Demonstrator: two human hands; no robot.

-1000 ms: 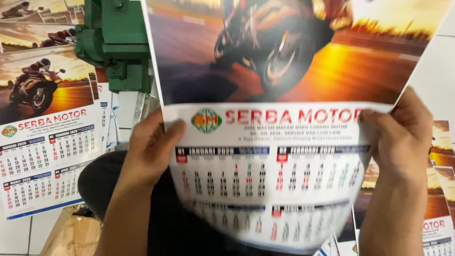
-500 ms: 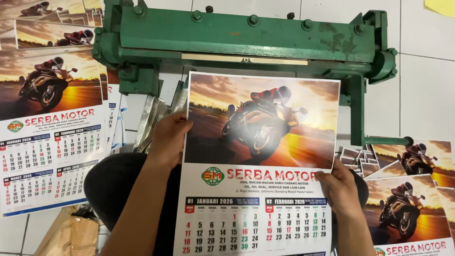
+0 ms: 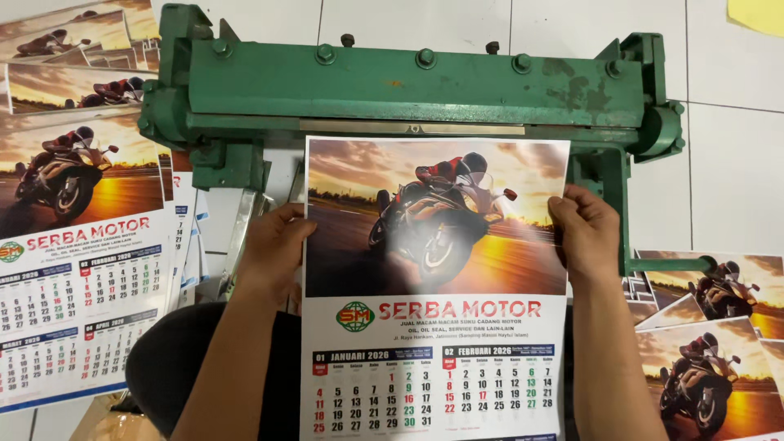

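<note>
Calendar sheet (image 3: pixel 433 286) was pinched at both side edges, held flat below green press (image 3: pixel 408 86).

L hand (image 3: pixel 273 245) fingers were closed narrow on sheet's left edge, thumb on top; R hand (image 3: pixel 584 233) fingers were curled tight on right edge, at motorcycle photo level. Sheet's top edge was seen just under the press's metal bar (image 3: pixel 412 127), touching or not can't be told. More calendars were stacked at left (image 3: pixel 77 269) & lower right (image 3: pixel 710 343), on white tiled floor (image 3: pixel 735 155).
</note>
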